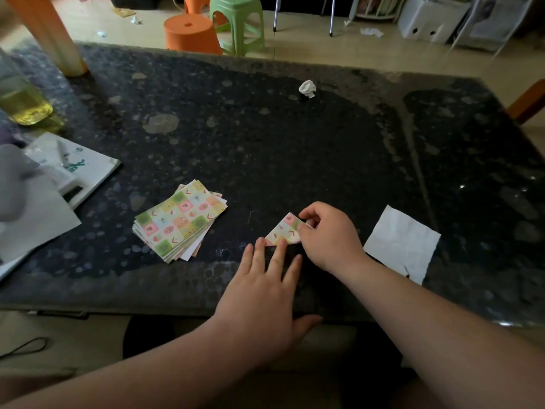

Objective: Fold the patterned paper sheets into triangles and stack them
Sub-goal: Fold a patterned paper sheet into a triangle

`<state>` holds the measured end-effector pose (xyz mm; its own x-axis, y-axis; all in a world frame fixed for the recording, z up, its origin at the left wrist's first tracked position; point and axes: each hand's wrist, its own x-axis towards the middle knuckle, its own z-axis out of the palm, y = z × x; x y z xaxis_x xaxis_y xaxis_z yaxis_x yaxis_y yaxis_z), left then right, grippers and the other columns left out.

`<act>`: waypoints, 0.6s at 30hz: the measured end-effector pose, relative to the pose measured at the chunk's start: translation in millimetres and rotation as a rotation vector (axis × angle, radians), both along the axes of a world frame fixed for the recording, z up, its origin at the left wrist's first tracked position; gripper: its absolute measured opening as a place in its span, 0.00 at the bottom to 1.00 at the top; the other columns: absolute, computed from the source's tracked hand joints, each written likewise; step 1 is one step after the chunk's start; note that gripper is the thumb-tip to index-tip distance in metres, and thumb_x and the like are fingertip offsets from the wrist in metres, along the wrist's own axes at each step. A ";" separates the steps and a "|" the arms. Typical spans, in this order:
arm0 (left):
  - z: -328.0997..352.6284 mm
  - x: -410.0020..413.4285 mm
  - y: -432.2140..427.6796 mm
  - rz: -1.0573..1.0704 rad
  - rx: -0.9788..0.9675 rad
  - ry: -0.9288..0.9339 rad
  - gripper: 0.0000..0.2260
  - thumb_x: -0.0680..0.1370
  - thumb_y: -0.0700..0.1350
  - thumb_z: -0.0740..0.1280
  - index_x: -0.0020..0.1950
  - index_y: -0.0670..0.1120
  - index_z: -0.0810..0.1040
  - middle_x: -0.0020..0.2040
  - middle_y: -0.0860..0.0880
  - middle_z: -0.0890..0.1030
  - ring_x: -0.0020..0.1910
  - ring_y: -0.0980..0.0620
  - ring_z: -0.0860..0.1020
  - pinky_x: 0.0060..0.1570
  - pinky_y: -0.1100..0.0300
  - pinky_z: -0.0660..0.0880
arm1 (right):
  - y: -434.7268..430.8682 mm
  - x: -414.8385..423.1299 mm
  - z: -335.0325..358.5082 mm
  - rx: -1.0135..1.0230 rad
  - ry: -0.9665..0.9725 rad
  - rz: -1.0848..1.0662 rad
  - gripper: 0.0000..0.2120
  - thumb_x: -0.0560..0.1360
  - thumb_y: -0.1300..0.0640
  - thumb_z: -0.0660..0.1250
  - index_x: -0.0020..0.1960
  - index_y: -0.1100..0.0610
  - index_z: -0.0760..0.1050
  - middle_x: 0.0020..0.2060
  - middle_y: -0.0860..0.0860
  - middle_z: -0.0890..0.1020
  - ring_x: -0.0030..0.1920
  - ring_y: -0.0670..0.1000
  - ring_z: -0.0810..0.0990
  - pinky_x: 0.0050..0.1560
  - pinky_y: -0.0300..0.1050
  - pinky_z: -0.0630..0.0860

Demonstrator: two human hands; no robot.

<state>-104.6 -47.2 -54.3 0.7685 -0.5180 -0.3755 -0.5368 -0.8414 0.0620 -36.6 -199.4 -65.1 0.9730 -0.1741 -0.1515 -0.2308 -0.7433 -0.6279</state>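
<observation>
Dark speckled table [265,137], dim light. Person at the near edge, both forearms reaching in.

Folded sheet [284,231]: patterned, already a small triangle, lying on the table near the front, just right of centre, one point aimed away from the person.

Right hand [327,234]: grip closed on the triangle's right corner, thumb and curled fingers pinching the paper.

Left hand [265,293]: grip released, fingers straight and spread, fingertips [281,243] resting on the triangle's near edge; thumb hangs over the table's front edge.

Stack of patterned sheets [180,221]: unfolded, slightly fanned, lying left of the hands and apart from them.

White paper square [402,243]: flat on the table, right of the right wrist.

Crumpled white wad [307,88]: far side of the table, well apart from the work.

Left end: bottle [20,95] with yellowish liquid, white booklet [85,169] nearer.

On the floor beyond: orange stool [190,33], green stool [237,16].
</observation>
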 end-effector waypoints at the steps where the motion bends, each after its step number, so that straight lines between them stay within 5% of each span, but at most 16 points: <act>1: 0.0 0.2 0.7 -0.009 -0.007 0.004 0.41 0.78 0.74 0.46 0.82 0.53 0.37 0.82 0.41 0.37 0.80 0.34 0.36 0.79 0.39 0.39 | -2.6 -2.4 1.9 -0.030 -0.006 0.036 0.09 0.80 0.52 0.70 0.60 0.48 0.79 0.50 0.43 0.78 0.55 0.46 0.78 0.55 0.46 0.81; 5: 2.0 4.4 0.2 -0.029 -0.022 0.018 0.40 0.77 0.75 0.47 0.81 0.58 0.35 0.82 0.41 0.36 0.80 0.33 0.36 0.79 0.39 0.39 | -12.4 -21.1 9.0 -0.374 -0.223 0.282 0.11 0.79 0.48 0.68 0.60 0.50 0.80 0.52 0.47 0.76 0.53 0.47 0.73 0.51 0.45 0.79; 8: 5.1 6.5 -1.3 -0.034 -0.025 0.037 0.44 0.75 0.77 0.50 0.81 0.59 0.33 0.82 0.42 0.37 0.80 0.33 0.37 0.80 0.40 0.41 | -14.1 -34.8 10.0 -0.406 -0.190 0.321 0.11 0.81 0.45 0.63 0.55 0.49 0.81 0.45 0.45 0.77 0.44 0.45 0.76 0.42 0.44 0.79; 10: 7.0 6.3 -1.6 -0.034 -0.017 0.042 0.47 0.73 0.78 0.52 0.81 0.57 0.34 0.82 0.42 0.37 0.80 0.33 0.37 0.80 0.40 0.42 | -13.1 -37.7 13.0 -0.392 -0.157 0.362 0.13 0.83 0.47 0.60 0.61 0.46 0.81 0.47 0.45 0.81 0.45 0.46 0.79 0.42 0.45 0.80; 14: 6.9 4.6 -0.2 -0.011 0.005 0.012 0.53 0.71 0.79 0.54 0.83 0.49 0.37 0.83 0.42 0.38 0.81 0.36 0.38 0.79 0.39 0.41 | -5.9 -38.5 29.0 -0.583 0.075 0.592 0.25 0.84 0.52 0.55 0.80 0.41 0.62 0.60 0.49 0.82 0.55 0.54 0.81 0.44 0.48 0.74; 18: 5.6 1.5 2.2 -0.016 0.032 -0.036 0.55 0.71 0.80 0.53 0.82 0.47 0.35 0.82 0.41 0.36 0.81 0.39 0.35 0.75 0.35 0.34 | 10.8 -50.8 38.5 -0.694 0.279 0.648 0.33 0.84 0.48 0.57 0.84 0.44 0.45 0.60 0.53 0.80 0.53 0.56 0.81 0.41 0.51 0.73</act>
